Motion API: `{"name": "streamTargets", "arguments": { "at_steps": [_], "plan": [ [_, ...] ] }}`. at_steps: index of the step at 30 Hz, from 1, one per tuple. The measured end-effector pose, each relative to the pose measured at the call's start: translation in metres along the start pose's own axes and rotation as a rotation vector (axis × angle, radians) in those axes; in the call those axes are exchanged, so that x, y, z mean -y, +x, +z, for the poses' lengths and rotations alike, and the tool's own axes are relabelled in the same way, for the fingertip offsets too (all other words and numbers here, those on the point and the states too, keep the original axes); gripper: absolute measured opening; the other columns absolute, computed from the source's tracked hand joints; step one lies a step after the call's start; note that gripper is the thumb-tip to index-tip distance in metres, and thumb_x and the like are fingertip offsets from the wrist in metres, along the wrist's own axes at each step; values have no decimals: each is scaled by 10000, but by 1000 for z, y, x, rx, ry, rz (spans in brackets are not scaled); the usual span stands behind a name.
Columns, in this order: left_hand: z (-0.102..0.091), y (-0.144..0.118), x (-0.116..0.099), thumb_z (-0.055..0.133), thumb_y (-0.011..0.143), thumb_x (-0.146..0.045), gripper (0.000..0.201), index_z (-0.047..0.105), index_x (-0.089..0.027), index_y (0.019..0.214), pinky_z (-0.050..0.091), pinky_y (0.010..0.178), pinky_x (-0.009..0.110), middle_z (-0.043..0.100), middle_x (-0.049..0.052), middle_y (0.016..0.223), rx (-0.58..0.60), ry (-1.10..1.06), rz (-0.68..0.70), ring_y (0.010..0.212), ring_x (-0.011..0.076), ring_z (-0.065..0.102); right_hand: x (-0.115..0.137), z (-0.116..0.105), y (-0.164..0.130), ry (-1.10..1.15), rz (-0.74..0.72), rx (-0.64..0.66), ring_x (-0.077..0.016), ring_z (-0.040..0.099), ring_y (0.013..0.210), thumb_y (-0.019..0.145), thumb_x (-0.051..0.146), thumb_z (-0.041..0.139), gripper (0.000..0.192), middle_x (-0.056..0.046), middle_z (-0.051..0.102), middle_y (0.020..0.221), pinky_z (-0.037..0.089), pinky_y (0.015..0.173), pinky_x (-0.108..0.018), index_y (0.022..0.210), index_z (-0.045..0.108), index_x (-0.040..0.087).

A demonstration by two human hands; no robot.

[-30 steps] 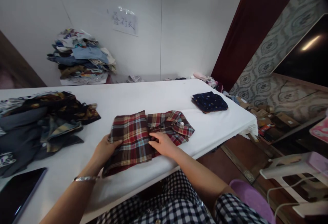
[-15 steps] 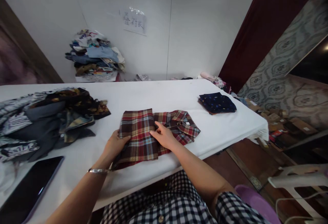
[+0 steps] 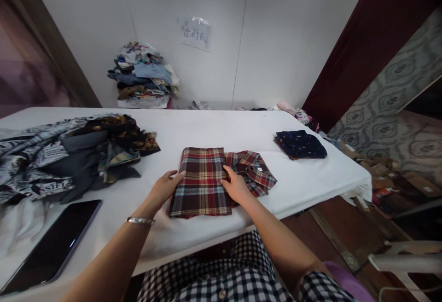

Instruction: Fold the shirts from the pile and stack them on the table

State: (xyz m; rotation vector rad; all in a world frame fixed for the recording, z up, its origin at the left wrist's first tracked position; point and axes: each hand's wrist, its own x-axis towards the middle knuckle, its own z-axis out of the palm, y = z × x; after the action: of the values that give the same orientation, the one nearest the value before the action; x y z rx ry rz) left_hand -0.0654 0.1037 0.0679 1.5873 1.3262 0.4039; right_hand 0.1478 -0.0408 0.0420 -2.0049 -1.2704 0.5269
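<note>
Red-and-brown plaid shirt (image 3: 203, 180)

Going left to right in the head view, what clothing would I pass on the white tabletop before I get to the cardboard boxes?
Loose clothes, plaid shirt, folded navy clothing, then the cardboard boxes.

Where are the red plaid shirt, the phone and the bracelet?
Red plaid shirt (image 3: 202, 183): head view, middle of its folded part.
Phone (image 3: 57, 244): head view, middle of its dark screen.
Bracelet (image 3: 140, 220): head view, front of its band.
</note>
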Motion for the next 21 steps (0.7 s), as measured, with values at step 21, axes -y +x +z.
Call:
{"name": "streamTargets", "arguments": {
  "at_steps": [21],
  "plan": [
    [-3,16,11,628,747,-540,737,468,-121,1332,556,681,360,727,110,901,57,215,90,807,275,713,6,-21,-32,-137,-91,26,-274,624,1092,880,289,556,515,-120,687,1151,470,963,-447,1384,504,201]
  ]
}}
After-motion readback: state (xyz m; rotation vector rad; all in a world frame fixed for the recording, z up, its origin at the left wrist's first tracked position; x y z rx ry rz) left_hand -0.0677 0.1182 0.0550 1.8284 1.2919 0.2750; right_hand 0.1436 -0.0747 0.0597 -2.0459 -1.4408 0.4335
